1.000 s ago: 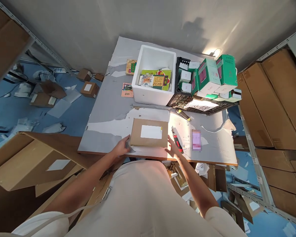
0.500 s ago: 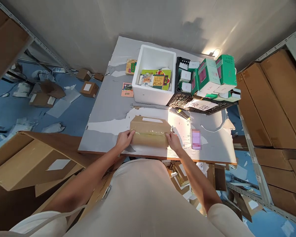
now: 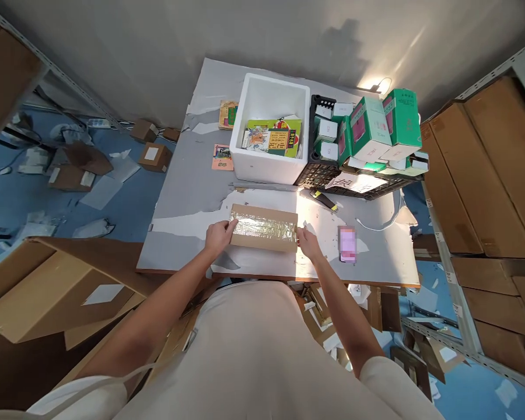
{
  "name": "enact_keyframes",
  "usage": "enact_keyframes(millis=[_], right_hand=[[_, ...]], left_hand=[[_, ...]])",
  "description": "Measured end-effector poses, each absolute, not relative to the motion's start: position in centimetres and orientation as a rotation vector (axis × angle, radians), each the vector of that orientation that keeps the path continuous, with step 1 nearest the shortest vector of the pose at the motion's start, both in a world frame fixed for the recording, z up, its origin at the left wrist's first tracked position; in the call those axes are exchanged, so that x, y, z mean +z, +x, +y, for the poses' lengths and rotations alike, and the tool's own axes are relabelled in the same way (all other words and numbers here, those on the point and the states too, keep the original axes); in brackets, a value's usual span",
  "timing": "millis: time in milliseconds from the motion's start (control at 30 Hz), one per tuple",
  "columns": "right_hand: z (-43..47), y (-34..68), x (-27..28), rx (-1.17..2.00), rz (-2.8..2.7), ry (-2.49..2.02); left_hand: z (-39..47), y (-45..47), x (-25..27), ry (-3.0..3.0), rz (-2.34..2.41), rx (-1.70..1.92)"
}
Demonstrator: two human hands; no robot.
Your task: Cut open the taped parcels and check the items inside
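Note:
Between my two hands is a brown cardboard box (image 3: 265, 228) with shiny clear tape across the face turned up to me. My left hand (image 3: 219, 236) grips its left end, thumb on the upper edge. Its right end is pinched by my right hand (image 3: 308, 242); the fingers underneath are hidden. The box is at the front of the white-and-grey topped table (image 3: 184, 198). To its right lies a phone with a pink, blurred screen (image 3: 347, 244). Behind it is a black-and-yellow utility knife (image 3: 324, 200).
A white foam box (image 3: 269, 166) with booklets stands behind, beside a black crate (image 3: 317, 175) of green-and-white boxes. A white cable (image 3: 380, 230) curls at right. A large open carton (image 3: 39, 291) is at my left, and shelving with cartons (image 3: 485, 186) at right.
The box has been tipped over between my hands: its white label is out of sight and a broad taped face now shows. Both hands still grip its ends.

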State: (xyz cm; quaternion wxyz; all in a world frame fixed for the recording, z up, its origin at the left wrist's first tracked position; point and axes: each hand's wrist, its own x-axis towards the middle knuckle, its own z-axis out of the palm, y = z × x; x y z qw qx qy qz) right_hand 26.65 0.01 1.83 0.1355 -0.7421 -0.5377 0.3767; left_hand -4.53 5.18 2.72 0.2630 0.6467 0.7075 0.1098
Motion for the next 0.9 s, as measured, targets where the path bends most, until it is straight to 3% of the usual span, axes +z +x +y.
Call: enact_keyframes(millis=[233,367,567,733,900], right_hand=[[-3.9,30.6,-1.6,0.782,-1.536,-2.578],[-4.4,30.9,-2.8,0.800,-1.601,-2.790],[-4.0,31.9,-1.2,0.784,-1.579,-2.740],[-2.2,32.1,4.7,0.686,-1.643,-2.173],[2.0,25.4,10.4,1.091,-2.104,-1.606]], left_hand=[[5.4,-4.6,3.0,1.737,1.933,0.220],[4.8,-4.6,3.4,1.665,1.928,0.154],[1.3,-4.6,3.0,1.979,1.811,0.687],[-1.4,-3.9,2.4,2.415,1.386,0.598],[-1.5,-2.8,1.5,2.453,1.425,0.449]])
